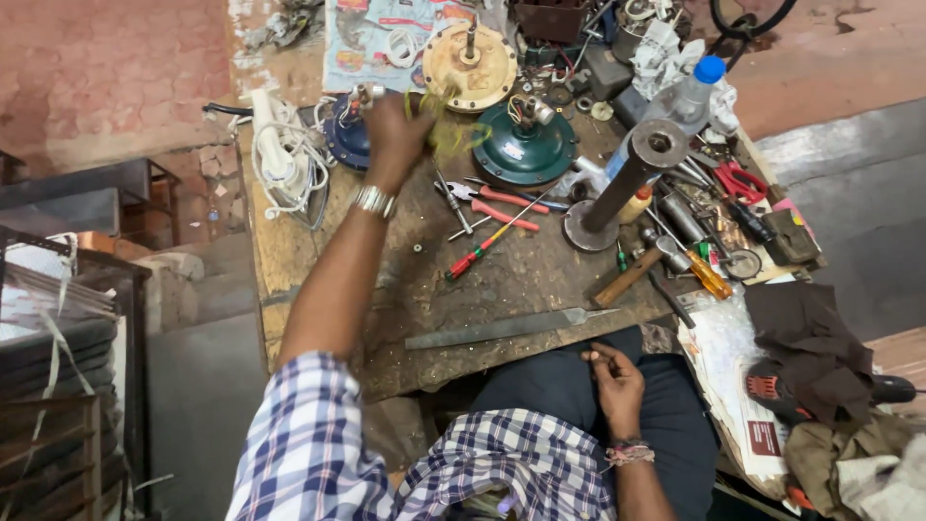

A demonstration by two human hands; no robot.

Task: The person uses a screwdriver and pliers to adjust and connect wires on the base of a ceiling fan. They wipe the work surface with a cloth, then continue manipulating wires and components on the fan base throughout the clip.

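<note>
While blurred, left hand pinches yellow-green wires; right hand loosely curled.

Yellow-green wire bundle, mid-air, blurred.

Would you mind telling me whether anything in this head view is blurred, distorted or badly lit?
In the head view, the left hand and the yellow-green strands it holds are motion-blurred; the flat file and right hand look sharp; light is soft and even, without hard shadows or glare; the workbench edges bow slightly, as from a wide lens.
</note>
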